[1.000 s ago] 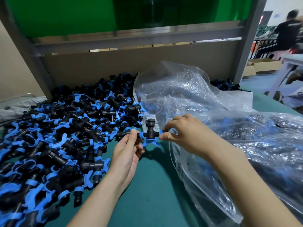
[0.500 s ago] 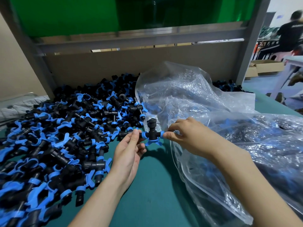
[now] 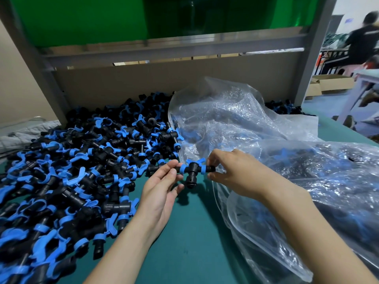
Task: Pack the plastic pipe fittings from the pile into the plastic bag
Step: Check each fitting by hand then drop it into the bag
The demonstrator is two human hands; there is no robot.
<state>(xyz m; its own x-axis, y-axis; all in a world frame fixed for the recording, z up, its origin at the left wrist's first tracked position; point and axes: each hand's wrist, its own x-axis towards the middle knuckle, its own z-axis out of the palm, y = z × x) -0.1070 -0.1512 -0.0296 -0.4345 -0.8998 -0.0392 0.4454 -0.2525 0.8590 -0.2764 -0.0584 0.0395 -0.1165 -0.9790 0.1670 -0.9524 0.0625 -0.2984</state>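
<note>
A black T-shaped plastic pipe fitting with blue rings (image 3: 192,170) is held between both hands, a little above the dark green desk (image 3: 184,242), at the open mouth of the clear crumpled plastic bag (image 3: 235,119). The left hand (image 3: 161,193) has its grip pinched on the left end of the fitting, and the right hand (image 3: 235,175) has its grip pinched on the right end. The large pile of black and blue fittings (image 3: 78,171) lies at the left on the desk, reaching the edge of the bag. More fittings show inside the bag.
</note>
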